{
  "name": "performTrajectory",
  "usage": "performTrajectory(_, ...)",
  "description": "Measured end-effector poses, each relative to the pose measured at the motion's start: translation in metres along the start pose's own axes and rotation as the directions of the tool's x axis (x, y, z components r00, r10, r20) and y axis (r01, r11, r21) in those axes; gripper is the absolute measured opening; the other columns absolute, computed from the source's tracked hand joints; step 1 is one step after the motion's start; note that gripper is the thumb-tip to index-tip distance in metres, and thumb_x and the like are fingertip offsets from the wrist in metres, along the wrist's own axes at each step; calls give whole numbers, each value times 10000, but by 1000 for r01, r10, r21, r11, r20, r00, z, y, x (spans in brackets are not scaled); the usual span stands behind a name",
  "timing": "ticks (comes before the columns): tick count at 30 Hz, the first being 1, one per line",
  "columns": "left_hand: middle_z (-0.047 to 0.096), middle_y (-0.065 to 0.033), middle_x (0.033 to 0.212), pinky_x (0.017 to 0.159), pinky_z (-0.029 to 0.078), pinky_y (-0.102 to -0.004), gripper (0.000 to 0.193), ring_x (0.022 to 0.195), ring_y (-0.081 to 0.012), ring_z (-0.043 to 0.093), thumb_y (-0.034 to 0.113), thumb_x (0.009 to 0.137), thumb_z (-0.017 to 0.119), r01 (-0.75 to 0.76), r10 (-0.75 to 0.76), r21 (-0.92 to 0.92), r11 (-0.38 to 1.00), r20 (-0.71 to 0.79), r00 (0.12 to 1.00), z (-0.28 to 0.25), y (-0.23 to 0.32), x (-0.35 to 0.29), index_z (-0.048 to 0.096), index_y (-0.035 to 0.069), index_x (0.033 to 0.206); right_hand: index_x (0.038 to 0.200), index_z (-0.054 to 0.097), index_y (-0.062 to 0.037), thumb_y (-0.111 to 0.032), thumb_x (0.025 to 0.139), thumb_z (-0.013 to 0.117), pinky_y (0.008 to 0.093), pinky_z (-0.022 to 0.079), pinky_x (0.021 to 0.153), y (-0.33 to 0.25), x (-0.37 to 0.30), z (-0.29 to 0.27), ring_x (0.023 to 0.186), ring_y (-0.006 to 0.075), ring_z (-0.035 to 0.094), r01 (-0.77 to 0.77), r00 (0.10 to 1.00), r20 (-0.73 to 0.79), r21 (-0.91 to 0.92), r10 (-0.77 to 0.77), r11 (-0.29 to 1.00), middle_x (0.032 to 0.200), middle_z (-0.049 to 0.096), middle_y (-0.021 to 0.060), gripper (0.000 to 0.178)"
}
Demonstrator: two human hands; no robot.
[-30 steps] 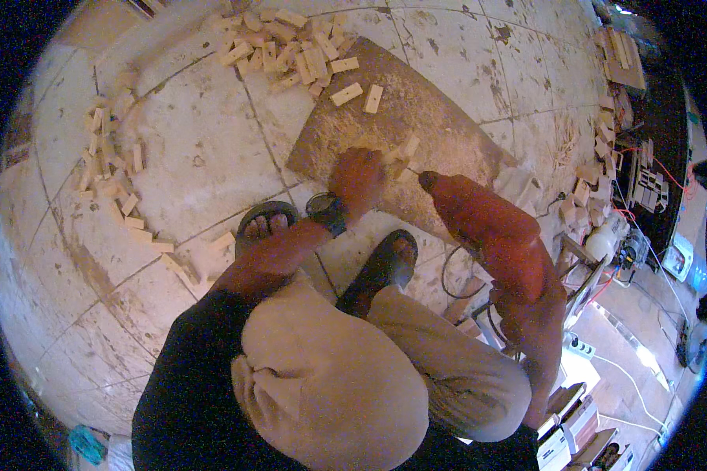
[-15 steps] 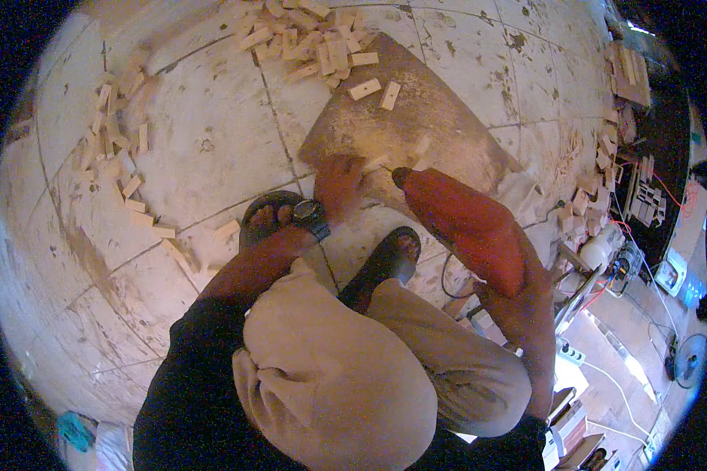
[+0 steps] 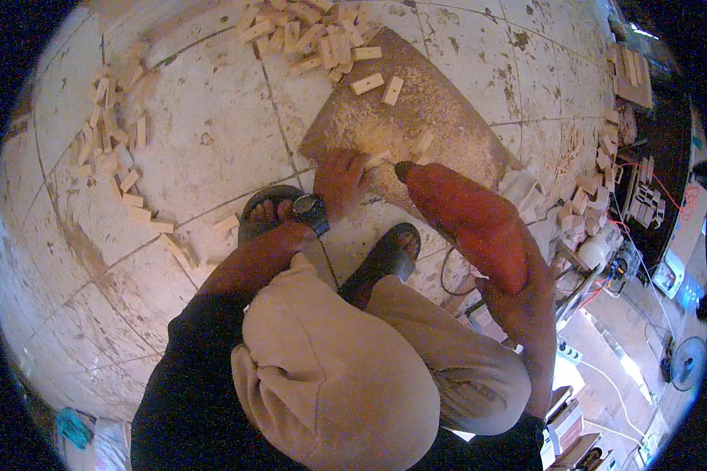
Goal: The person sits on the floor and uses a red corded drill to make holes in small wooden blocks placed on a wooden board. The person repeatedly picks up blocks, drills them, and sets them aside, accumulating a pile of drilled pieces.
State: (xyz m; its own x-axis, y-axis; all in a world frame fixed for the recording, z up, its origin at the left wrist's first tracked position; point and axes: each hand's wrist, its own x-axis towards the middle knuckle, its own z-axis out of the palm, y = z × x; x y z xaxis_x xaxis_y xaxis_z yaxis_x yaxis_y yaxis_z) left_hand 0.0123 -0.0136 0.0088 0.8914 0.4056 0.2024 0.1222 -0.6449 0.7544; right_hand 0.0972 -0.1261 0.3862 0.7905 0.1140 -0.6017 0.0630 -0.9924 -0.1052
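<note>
My left hand (image 3: 342,182), with a dark watch (image 3: 308,208) on its wrist, is low over the near edge of a brown board (image 3: 456,118). Its fingers are closed on the end of a small wooden block (image 3: 378,159) lying there. My right hand (image 3: 504,239) grips a red power drill (image 3: 436,188), whose dark chuck (image 3: 403,169) points left at that block. Hand and drill look alike in colour, so the fingers are hard to separate from the tool. Another wooden block (image 3: 424,144) lies just beyond the chuck, among pale wood shavings.
Drilled blocks (image 3: 367,83) lie at the board's far end, beside a heap of blocks (image 3: 334,43). More blocks (image 3: 131,180) trail along the left floor. My sandalled feet (image 3: 389,255) are close below the hands. Wood pieces, cables and a power strip (image 3: 569,353) crowd the right side.
The drill and my right hand have shifted slightly up and right. My left hand stays at the block, its fingers now less blurred. The view has tilted a little.
</note>
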Motion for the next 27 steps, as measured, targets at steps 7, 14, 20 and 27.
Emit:
performTrajectory(7,713,-171,1092,925,513,-527,358,1038,-377,654,261,866,732,33,-30,-92,995,30,999,-4,-2,0,680,41,1143,1490,497,-68,-52,684,884,433,546,1010,4,1,1,1173,298,689,1,1000,-22,50,0,999,1307,687,193,894)
performTrajectory(14,706,-159,1041,907,511,-508,323,1014,-373,647,250,865,737,-3,3,-30,1000,-8,1000,1,-1,2,677,48,1110,1474,519,-55,-22,696,839,410,534,1016,2,1,0,1181,274,683,39,999,-30,86,-36,996,1304,690,181,842)
performTrajectory(20,691,-143,1031,870,503,-494,310,989,-357,635,268,872,740,-4,4,2,1000,-9,1000,-5,2,3,672,62,1093,1466,529,-57,-10,717,792,415,509,1042,0,1,-1,1219,272,660,40,999,-32,56,-38,998,1329,677,168,796)
performTrajectory(27,691,-136,1039,862,513,-498,310,1001,-349,636,264,874,737,-24,25,9,1000,-53,998,-2,2,2,669,61,1098,1456,537,-57,-18,718,778,421,499,1053,1,0,-1,1220,290,658,-27,999,-15,95,29,995,1319,683,162,777)
